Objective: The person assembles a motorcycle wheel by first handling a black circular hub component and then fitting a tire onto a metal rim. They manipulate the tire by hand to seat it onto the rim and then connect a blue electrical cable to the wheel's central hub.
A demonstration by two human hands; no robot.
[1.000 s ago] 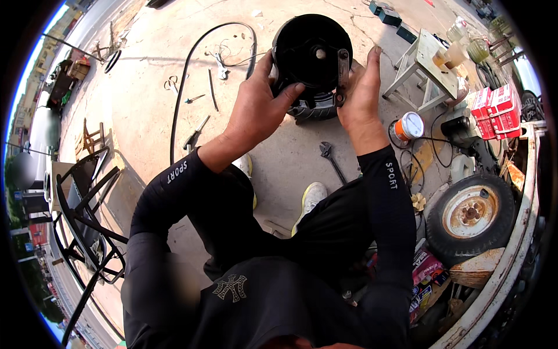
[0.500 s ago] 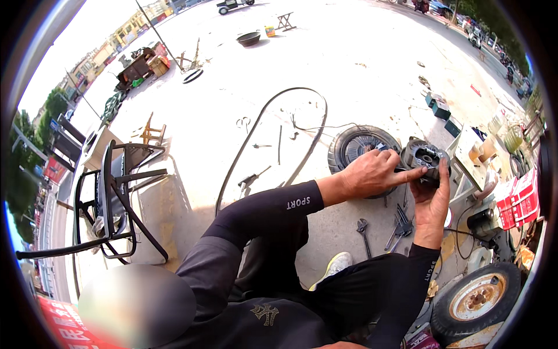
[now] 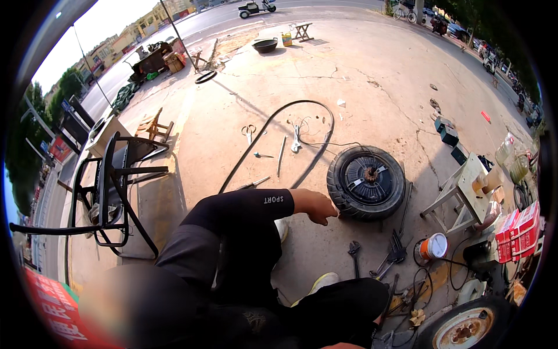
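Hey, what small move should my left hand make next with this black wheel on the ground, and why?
Probably close the left hand onto the black rubber tyre with its hub motor: the wheel lies flat on the concrete, the fingertips sit right at its near edge without a grip, and the right hand is out of view.

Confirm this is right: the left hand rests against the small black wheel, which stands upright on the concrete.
Not quite. The head view shows the left hand against the small black wheel, but the wheel lies flat on the concrete, hub facing up, not upright.
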